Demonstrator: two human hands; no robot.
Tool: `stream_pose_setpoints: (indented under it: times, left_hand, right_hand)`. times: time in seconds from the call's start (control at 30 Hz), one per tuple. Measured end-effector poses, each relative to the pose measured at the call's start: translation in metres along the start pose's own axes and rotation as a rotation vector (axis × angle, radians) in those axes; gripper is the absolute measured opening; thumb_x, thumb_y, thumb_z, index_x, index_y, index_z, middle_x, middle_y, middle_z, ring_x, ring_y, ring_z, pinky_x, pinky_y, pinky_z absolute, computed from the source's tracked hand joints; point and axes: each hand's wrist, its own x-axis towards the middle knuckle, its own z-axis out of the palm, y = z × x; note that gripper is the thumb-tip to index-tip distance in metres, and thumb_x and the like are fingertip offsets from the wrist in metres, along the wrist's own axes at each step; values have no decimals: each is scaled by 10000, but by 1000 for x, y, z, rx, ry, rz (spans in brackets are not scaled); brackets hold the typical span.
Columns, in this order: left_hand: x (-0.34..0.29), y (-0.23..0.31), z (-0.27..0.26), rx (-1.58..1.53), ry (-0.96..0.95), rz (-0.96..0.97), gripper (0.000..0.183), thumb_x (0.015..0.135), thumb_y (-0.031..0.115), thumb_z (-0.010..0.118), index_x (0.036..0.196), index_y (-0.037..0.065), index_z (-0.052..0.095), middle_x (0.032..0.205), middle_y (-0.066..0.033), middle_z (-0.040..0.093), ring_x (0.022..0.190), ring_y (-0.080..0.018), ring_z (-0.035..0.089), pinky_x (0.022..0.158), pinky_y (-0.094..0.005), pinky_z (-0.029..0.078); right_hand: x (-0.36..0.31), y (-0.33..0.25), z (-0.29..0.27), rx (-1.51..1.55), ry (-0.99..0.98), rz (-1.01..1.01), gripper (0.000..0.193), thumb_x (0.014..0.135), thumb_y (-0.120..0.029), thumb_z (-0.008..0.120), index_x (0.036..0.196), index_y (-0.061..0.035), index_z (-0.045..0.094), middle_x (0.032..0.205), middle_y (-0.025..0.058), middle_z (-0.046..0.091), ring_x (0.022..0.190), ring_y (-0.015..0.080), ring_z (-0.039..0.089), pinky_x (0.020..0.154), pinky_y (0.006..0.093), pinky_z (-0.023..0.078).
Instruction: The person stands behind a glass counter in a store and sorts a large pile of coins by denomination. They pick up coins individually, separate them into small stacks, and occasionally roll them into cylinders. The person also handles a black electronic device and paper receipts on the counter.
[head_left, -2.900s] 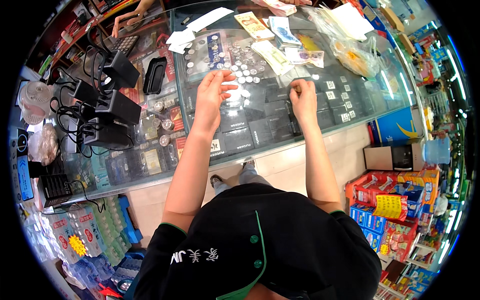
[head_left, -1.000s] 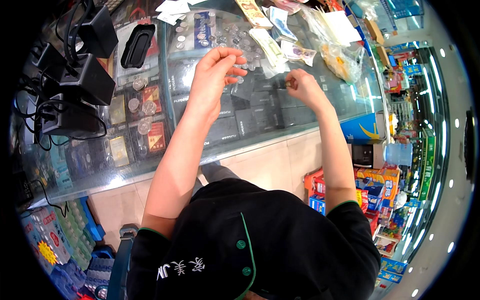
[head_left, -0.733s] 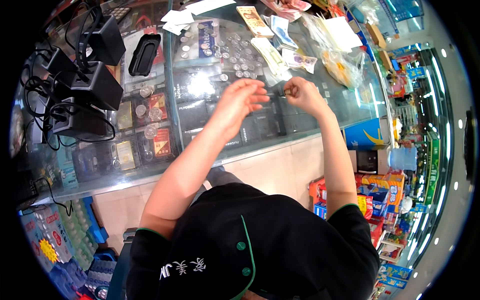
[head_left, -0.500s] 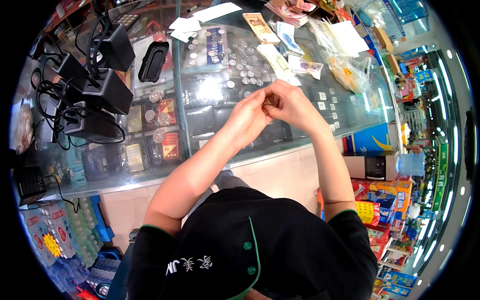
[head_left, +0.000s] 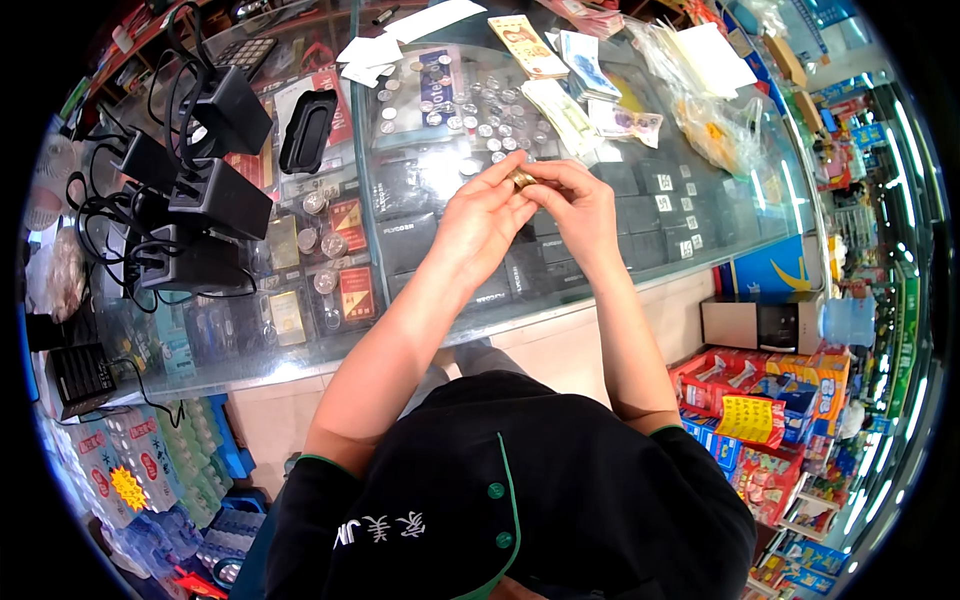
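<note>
A small stack of gold-coloured coins (head_left: 521, 179) sits between my fingertips above the glass counter. My left hand (head_left: 470, 222) is turned partly palm up, with the coins at its fingers. My right hand (head_left: 582, 208) meets it from the other side, thumb and fingers pinching the same stack. Just beyond my hands, many loose silver coins (head_left: 485, 130) lie spread on the glass, some on a blue-and-white notebook (head_left: 437, 88). To their right are banknotes in piles: an orange-brown one (head_left: 527, 45), a blue one (head_left: 587, 62), a green one (head_left: 560, 113) and a purple one (head_left: 628, 123).
Black power adapters (head_left: 222, 200) with tangled cables crowd the counter's left, beside a black tray (head_left: 309, 130). White papers (head_left: 372, 55) lie at the back. A plastic bag with something orange (head_left: 710, 125) is at the right. The glass counter edge (head_left: 470, 333) runs before me.
My fingers have parted somewhat, so the coin stack now shows between them. Both hands stay together over the counter, and the whole view has shifted slightly.
</note>
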Motion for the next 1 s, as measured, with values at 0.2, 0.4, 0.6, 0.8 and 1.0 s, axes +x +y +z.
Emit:
stream_pose_setpoints:
  times: [0.2, 0.4, 0.6, 0.8, 1.0]
  left_hand:
    - [2, 1, 3, 40, 42, -47, 379, 987, 50, 388, 1345, -73, 386, 1274, -216, 491, 1177, -307, 531, 1051, -405, 407]
    - [5, 2, -2, 91, 48, -70, 361, 984, 47, 387, 1319, -85, 412, 1240, -222, 521, 1140, -313, 562, 1033, -399, 432]
    - [5, 3, -2, 103, 46, -66, 375, 977, 40, 381, 1320, -112, 395, 1245, -237, 516, 1130, -311, 571, 1014, -388, 450]
    - [2, 6, 1, 90, 30, -89, 465, 887, -53, 373, 1346, -131, 362, 1297, -240, 488, 1166, -306, 549, 1002, -380, 447]
    - [-2, 6, 5, 101, 30, -86, 543, 841, -71, 407, 1377, -111, 323, 1336, -213, 435, 1271, -286, 444, 1080, -405, 325]
  right_hand:
    - [2, -1, -10, 139, 2, 175, 151, 850, 10, 626, 983, 18, 699, 874, 64, 692, 767, 102, 635, 711, 234, 513]
    - [2, 6, -13, 244, -22, 177, 161, 865, 9, 610, 1005, 34, 686, 877, 69, 692, 761, 98, 637, 716, 230, 523]
    - [4, 5, -13, 282, 1, 232, 161, 890, -11, 594, 1018, 39, 678, 867, 69, 687, 759, 104, 643, 708, 233, 527]
    - [4, 10, -11, 282, 32, 229, 167, 901, -21, 586, 1031, 39, 671, 854, 66, 682, 754, 104, 645, 706, 236, 530]
    - [0, 13, -3, 103, 95, 108, 154, 882, -13, 601, 1012, 20, 677, 871, 66, 687, 749, 102, 647, 700, 229, 522]
